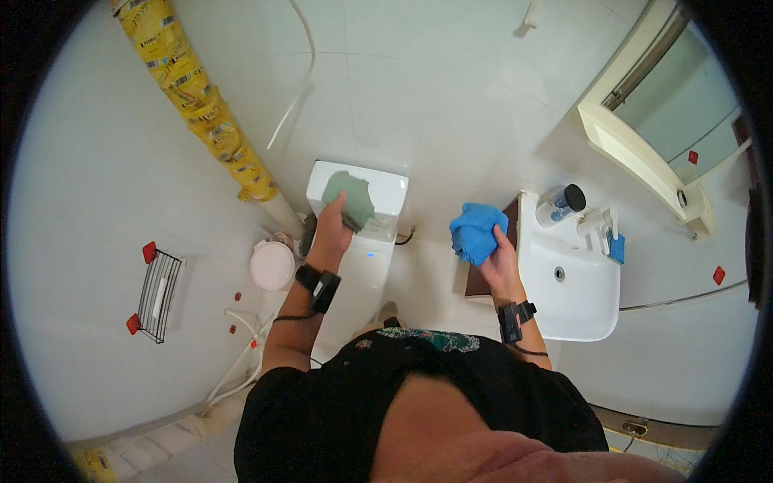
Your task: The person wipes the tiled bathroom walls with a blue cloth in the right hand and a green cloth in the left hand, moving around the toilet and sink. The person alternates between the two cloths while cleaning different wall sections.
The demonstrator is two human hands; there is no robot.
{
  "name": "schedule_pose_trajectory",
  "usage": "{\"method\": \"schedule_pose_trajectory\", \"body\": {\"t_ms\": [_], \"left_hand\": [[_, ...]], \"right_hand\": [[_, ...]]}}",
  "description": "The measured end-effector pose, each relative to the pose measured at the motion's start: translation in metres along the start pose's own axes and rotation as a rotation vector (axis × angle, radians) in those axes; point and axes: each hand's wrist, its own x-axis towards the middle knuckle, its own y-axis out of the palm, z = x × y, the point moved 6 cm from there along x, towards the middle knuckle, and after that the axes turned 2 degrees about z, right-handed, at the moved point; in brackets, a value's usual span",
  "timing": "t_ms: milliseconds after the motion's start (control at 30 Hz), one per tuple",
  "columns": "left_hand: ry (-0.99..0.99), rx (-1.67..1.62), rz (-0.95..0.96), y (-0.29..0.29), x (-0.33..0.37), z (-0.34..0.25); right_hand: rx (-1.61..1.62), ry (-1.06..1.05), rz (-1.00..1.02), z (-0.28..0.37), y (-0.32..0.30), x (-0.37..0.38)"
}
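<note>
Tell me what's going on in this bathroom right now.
A person stands facing a white toilet and a white wall-mounted sink. The left hand presses a crumpled green cloth onto the lid of the toilet's white cistern. The right hand holds a bunched bright blue cloth in the air between toilet and sink, touching neither. A clear bottle with a black cap sits on the sink's rim.

Both bare forearms are raised forward from the lower edge, each banded by a black wrist strap. The left hand (332,224) is closed, fingers curled tight. The right hand (499,262) is likewise clenched.
</note>
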Motion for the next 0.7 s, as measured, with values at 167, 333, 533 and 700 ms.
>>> {"method": "schedule_pose_trajectory", "body": {"t_ms": [167, 333, 533, 700], "left_hand": [[0.107, 0.058, 0.129, 0.038, 0.064, -0.010], [0.121, 0.150, 0.085, 0.096, 0.114, 0.002], [0.443, 0.370, 0.028, 0.156, 0.166, -0.029], [0.957, 0.690, -0.249, 0.160, 0.207, -0.088]], "right_hand": [[0.029, -0.066, 0.028, 0.019, 0.018, 0.021], [0.024, -0.102, 0.045, 0.038, 0.014, 0.033], [0.115, -0.125, 0.039, 0.060, -0.012, 0.049], [0.090, -0.118, 0.058, 0.075, -0.030, 0.071]]}}
